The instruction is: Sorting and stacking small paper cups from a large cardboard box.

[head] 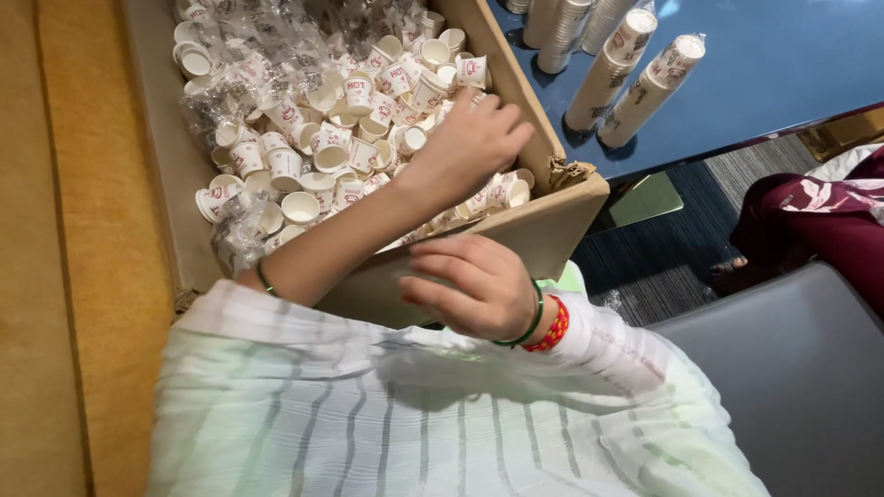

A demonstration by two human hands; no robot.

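Note:
A large cardboard box (543,221) holds several small white paper cups (318,156) with red print, some of them in clear plastic wrap (235,235). My left hand (470,143) reaches across the box and rests palm-down on the cups by its right wall. The fingers are bent, and whatever lies under the palm is hidden. My right hand (479,285) hovers at the box's near wall with its fingers loosely apart and nothing in them. It wears a green bangle and a red thread at the wrist.
A blue table (783,64) at the upper right carries wrapped stacks of taller paper cups (635,87). Another person's maroon-clad leg (810,221) and a grey seat (792,368) are at the right. A tan surface (83,230) runs along the left.

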